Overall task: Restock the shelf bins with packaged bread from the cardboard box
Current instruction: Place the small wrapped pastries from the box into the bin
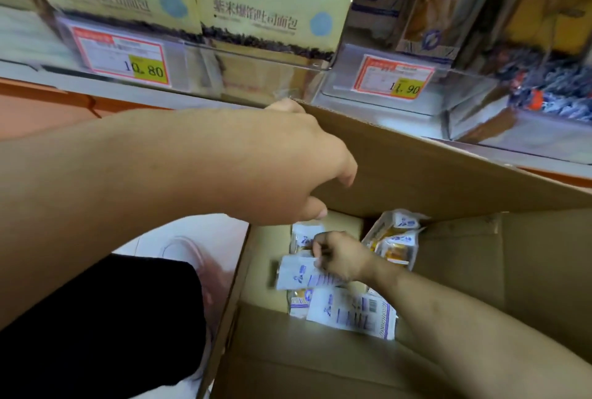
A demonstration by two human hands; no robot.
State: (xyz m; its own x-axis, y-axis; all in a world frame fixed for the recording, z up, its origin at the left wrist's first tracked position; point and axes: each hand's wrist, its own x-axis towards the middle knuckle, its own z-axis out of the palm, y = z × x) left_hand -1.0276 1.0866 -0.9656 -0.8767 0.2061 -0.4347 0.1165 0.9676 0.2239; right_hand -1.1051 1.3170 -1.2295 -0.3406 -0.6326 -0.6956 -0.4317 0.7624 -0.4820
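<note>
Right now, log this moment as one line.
left hand: holds box flap | right hand: pinches bread packet in cardboard box | stage: picking

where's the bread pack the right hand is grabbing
In the head view, the bread pack lies low inside the cardboard box, centre frame, pinched by the right hand above other white packs.
</note>
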